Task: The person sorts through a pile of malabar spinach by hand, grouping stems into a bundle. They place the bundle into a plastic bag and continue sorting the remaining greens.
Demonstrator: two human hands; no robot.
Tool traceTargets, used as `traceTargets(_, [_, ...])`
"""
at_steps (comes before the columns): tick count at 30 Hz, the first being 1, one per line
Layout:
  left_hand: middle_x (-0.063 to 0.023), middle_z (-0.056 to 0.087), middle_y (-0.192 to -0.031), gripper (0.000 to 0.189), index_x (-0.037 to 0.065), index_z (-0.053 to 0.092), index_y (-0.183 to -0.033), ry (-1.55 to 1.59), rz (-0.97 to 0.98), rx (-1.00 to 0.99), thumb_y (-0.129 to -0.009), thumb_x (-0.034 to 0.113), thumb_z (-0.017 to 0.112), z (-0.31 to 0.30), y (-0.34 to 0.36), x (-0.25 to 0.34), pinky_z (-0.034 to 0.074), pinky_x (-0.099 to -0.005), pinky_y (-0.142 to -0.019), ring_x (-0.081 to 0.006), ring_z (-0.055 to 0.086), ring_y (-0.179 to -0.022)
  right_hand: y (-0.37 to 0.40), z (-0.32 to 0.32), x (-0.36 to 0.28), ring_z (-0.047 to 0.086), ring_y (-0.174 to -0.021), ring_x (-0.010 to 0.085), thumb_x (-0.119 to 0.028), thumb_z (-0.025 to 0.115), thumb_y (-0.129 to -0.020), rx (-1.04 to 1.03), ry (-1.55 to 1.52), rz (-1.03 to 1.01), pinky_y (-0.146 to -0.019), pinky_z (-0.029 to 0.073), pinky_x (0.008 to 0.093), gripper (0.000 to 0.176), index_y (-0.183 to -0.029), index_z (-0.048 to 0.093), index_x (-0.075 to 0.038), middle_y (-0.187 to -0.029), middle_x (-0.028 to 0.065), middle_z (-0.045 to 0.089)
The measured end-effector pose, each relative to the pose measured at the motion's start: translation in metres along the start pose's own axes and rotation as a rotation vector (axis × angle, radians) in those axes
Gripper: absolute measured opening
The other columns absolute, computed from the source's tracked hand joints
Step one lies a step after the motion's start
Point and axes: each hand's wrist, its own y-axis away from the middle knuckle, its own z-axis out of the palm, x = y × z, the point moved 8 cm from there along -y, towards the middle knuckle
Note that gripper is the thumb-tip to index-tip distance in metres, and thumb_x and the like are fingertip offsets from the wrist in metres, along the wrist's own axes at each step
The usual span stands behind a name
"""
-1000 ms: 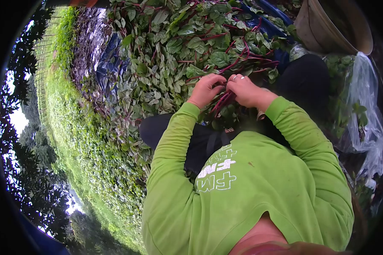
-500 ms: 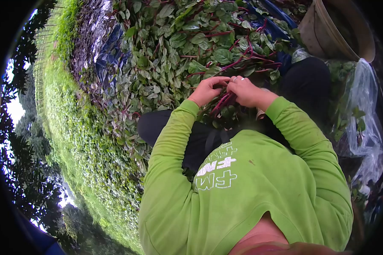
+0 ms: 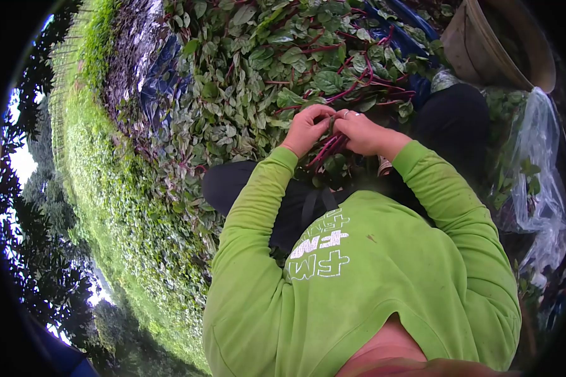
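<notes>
- Our right hand (image 3: 366,133), ringed, pinches a bunch of red stems (image 3: 326,151), their lengths slanting below the fingers.
- Our left hand (image 3: 305,131) curls its fingers beside the right hand's fingertips; we cannot tell whether they pinch anything.
- Leafy greens (image 3: 251,81) lie heaped beyond both hands, a clear plastic bag (image 3: 539,169) well right of our right hand.

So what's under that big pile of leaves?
Blue plastic sheet shows at the edges of the leaf pile; what lies under its middle is covered, so I can't tell.
</notes>
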Motion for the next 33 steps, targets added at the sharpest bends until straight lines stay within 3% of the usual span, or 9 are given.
traceTargets(4, [-0.0047,0.069,-0.108,0.026,0.005,0.072,-0.115,-0.288,0.198,0.065,-0.092,-0.003,0.062,0.006,0.004,0.019,0.051,-0.0319,-0.093,-0.0162,0.063,-0.103,0.000,0.003,0.004,0.055,-0.117,0.0417,-0.001,0.070,-0.075,-0.007,0.002,0.019,-0.097,0.047,0.0516,0.033,-0.107,0.066,-0.009,-0.121,0.0199,0.058])
traceTargets(13, [-0.0032,0.067,-0.106,0.029,0.006,0.074,-0.117,-0.014,0.036,-0.031,-0.094,-0.004,0.060,0.005,0.001,-0.005,0.045,-0.0288,-0.096,-0.0156,0.060,-0.104,-0.002,-0.002,0.002,0.058,-0.112,0.0424,-0.002,0.070,-0.075,0.011,0.062,0.030,-0.094,0.048,0.0512,0.029,-0.103,0.066,-0.007,-0.119,0.0207,0.059])
traceTargets(16, [-0.0033,0.064,-0.098,0.026,0.008,0.075,-0.115,0.043,0.020,-0.007,-0.096,-0.001,0.062,0.003,0.003,-0.004,0.047,-0.0289,-0.085,-0.0154,0.058,-0.093,-0.002,-0.006,0.001,0.057,-0.113,0.0423,-0.003,0.070,-0.074,0.047,0.082,0.019,-0.094,0.048,0.0514,0.029,-0.103,0.066,-0.006,-0.119,0.0208,0.059])
traceTargets(19, [-0.0023,0.066,-0.111,0.029,0.005,0.073,-0.120,0.108,0.024,-0.055,-0.096,-0.003,0.059,0.005,0.004,-0.005,0.044,-0.0288,-0.101,-0.0134,0.059,-0.110,-0.003,-0.003,0.002,0.058,-0.112,0.0429,-0.003,0.071,-0.074,0.046,0.056,0.003,-0.094,0.048,0.0513,0.031,-0.105,0.065,-0.005,-0.119,0.0210,0.059])
traceTargets(23, [-0.0023,0.067,-0.120,0.028,0.001,0.070,-0.123,0.313,-0.169,-0.143,-0.097,0.000,0.063,0.011,0.008,-0.024,0.043,-0.0304,-0.107,-0.0142,0.059,-0.121,-0.003,0.000,0.002,0.059,-0.113,0.0441,-0.002,0.072,-0.073,0.003,-0.016,0.011,-0.094,0.050,0.0514,0.037,-0.109,0.065,-0.004,-0.120,0.0217,0.059])
traceTargets(26, [-0.0031,0.066,-0.121,0.027,0.001,0.070,-0.125,0.420,-0.226,-0.181,-0.099,0.009,0.067,0.008,0.018,0.019,0.045,-0.0299,-0.106,-0.0144,0.061,-0.118,-0.006,-0.002,0.007,0.059,-0.113,0.0443,-0.002,0.072,-0.074,0.015,0.017,0.012,-0.094,0.050,0.0512,0.039,-0.111,0.063,-0.003,-0.120,0.0219,0.059])
traceTargets(27, [-0.0019,0.068,-0.113,0.023,0.002,0.072,-0.116,0.463,-0.187,-0.142,-0.099,0.016,0.070,0.008,0.017,0.018,0.049,-0.0297,-0.098,-0.0125,0.064,-0.104,-0.005,-0.010,-0.003,0.059,-0.112,0.0444,-0.003,0.071,-0.074,0.102,0.035,-0.063,-0.093,0.050,0.0518,0.039,-0.112,0.062,-0.002,-0.118,0.0217,0.060])
traceTargets(30, [0.0000,0.069,-0.102,0.016,0.004,0.071,-0.108,0.491,-0.360,-0.042,-0.100,0.017,0.069,0.006,0.016,-0.017,0.050,-0.0293,-0.089,-0.0102,0.063,-0.091,-0.004,-0.011,-0.017,0.059,-0.112,0.0427,-0.002,0.071,-0.073,0.073,0.063,-0.103,-0.092,0.049,0.0522,0.038,-0.111,0.062,-0.003,-0.117,0.0198,0.061])
traceTargets(33, [0.0015,0.068,-0.091,0.012,0.005,0.069,-0.103,0.532,-0.273,0.035,-0.100,0.017,0.068,0.012,0.011,-0.028,0.049,-0.0278,-0.080,-0.0095,0.060,-0.082,-0.003,-0.012,-0.022,0.059,-0.110,0.0393,-0.004,0.069,-0.076,0.026,0.224,-0.077,-0.091,0.047,0.0518,0.033,-0.109,0.063,-0.004,-0.117,0.0176,0.061])
